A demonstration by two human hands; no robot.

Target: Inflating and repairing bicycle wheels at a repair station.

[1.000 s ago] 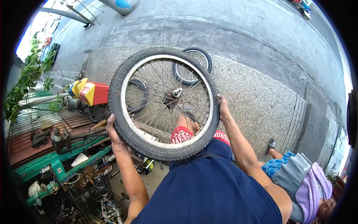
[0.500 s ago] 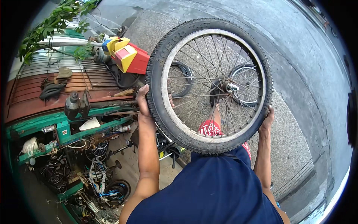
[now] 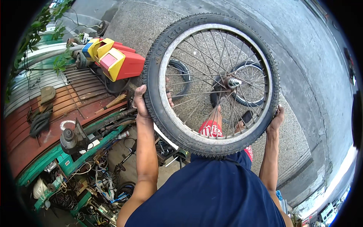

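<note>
we hold a bike wheel (image 3: 231,82) between left hand (image 3: 140,101) and right hand (image 3: 277,119); a second wheel (image 3: 248,104) lies below on pavement (image 3: 289,138)

We are at what looks like a roadside bicycle repair workshop, partly in the open, for a spoked bicycle wheel (image 3: 233,82) is held up close to us, and beyond it a loose tyre (image 3: 184,81) and a second wheel (image 3: 247,81) lie on the pebbled pavement (image 3: 140,19). Near on the left, we see bicycle parts (image 3: 109,179), dark tyres (image 3: 126,188) and pale cables crowded around a green frame (image 3: 49,156). We also see the grey roadway (image 3: 272,26) at the far right and red-and-yellow bins (image 3: 128,65) farther off on the left.
</note>
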